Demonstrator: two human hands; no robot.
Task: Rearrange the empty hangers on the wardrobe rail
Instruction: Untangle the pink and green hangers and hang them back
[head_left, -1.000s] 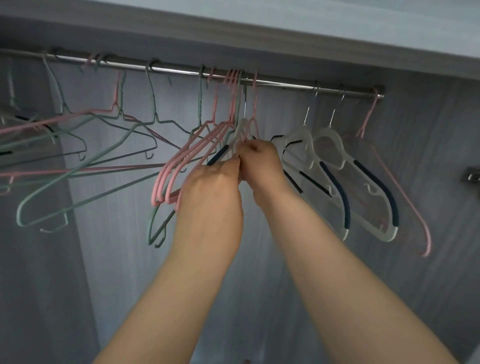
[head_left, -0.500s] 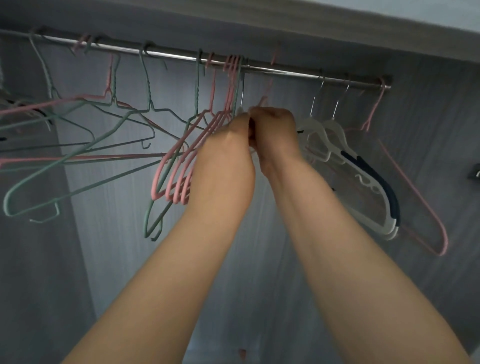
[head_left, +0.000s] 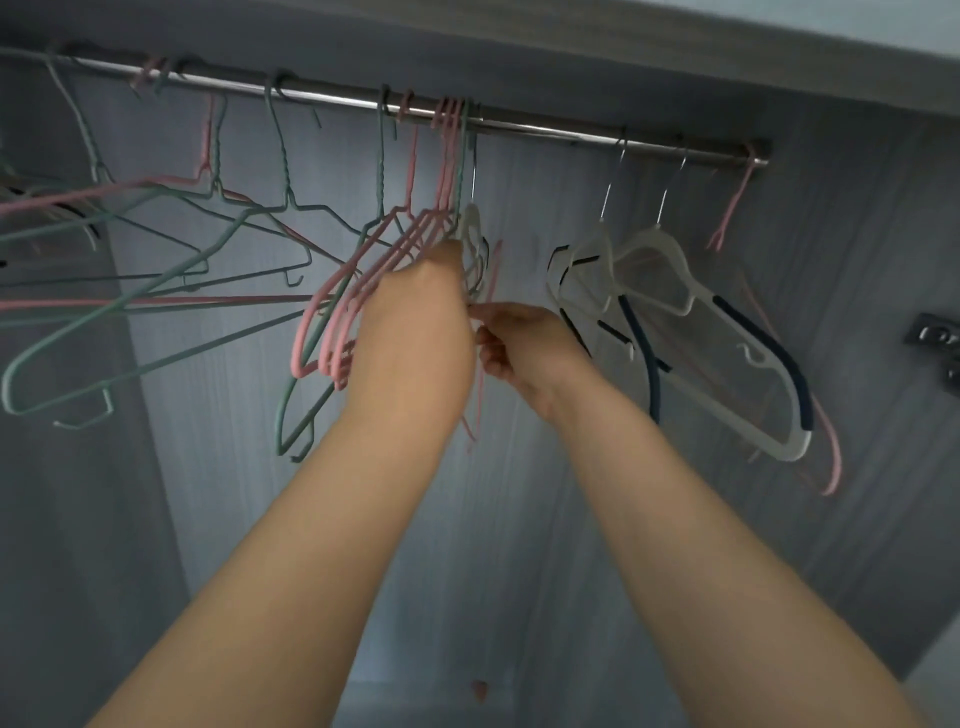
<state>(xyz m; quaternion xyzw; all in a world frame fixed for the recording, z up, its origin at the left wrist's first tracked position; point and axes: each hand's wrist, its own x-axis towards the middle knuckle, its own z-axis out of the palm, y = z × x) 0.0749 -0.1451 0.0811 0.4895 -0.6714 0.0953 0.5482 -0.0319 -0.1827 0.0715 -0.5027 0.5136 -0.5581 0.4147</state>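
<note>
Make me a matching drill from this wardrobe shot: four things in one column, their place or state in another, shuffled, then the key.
Things
1. left hand
2. right hand
3. white hangers with dark grips
4. lone pink hanger

Places or states
A. hooked at the far right end of the rail
B. pinching a thin pink hanger off the rail
C. against the bunch of pink hangers
D. hanging on metal hooks, right of both hands

Pairs: 1-C, 2-B, 3-D, 4-A
</note>
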